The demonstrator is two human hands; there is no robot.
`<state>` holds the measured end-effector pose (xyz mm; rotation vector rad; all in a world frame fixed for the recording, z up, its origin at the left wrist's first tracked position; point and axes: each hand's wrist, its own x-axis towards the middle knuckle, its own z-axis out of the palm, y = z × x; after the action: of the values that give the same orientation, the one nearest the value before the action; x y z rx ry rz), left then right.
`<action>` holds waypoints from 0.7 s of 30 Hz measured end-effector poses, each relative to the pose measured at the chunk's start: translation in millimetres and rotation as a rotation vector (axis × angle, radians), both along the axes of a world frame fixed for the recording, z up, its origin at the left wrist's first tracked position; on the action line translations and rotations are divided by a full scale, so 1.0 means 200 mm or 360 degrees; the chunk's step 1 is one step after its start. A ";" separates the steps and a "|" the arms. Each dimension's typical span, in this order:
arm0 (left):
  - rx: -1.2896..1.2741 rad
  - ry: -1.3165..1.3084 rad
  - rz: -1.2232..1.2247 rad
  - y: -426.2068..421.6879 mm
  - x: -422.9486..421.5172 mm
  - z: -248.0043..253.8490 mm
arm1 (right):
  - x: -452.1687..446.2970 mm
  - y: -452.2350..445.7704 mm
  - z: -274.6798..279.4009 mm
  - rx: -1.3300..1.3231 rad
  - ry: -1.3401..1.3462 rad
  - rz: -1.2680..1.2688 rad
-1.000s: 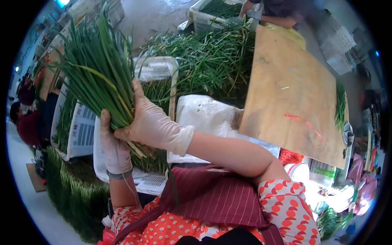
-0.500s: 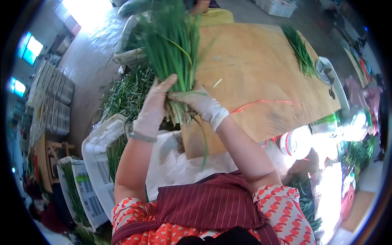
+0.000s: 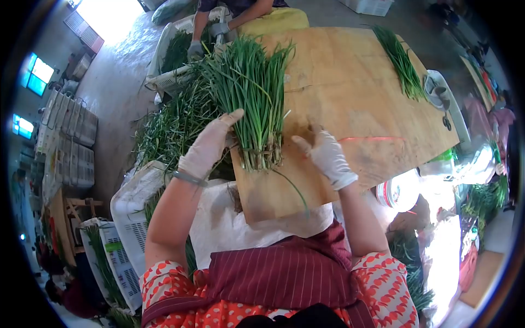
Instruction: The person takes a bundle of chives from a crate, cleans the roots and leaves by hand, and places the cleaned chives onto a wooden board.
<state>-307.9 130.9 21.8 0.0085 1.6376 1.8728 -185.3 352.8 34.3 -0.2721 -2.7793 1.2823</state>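
A bunch of long green chives (image 3: 254, 104) lies on the wooden board (image 3: 339, 76), its pale root ends toward me and its leaf tips away. My left hand (image 3: 210, 142), in a pale thin glove, is at the left side of the bunch with the thumb stretched out and no grip around the stems. To the right of the bunch, above the board, my gloved right hand (image 3: 326, 157) stands apart from it, thumb and fingers spread, holding nothing. One loose leaf (image 3: 295, 191) trails from the root end. A red string (image 3: 372, 138) lies right of my right hand.
A heap of loose greens (image 3: 172, 123) lies left of the board. Across from me, a co-worker's gloved hands (image 3: 208, 41) are at a crate (image 3: 164, 79). Another small bunch (image 3: 402, 65) and scissors (image 3: 447, 121) are at the far right. White crates (image 3: 131, 208) stand at my left.
The chives have gone from upright between both my hands to lying on the board. My right hand has let go and moved right; my left hand has loosened beside them.
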 end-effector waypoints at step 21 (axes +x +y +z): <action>0.0635 -0.0531 0.0556 -0.08 -0.39 -0.14 | -0.97 -0.43 -0.11 -0.1543 -0.0886 0.0596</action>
<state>-385.1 114.9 -6.2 -0.4226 1.0731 2.2905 -378.7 266.9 12.0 -0.1571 -2.3496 2.9813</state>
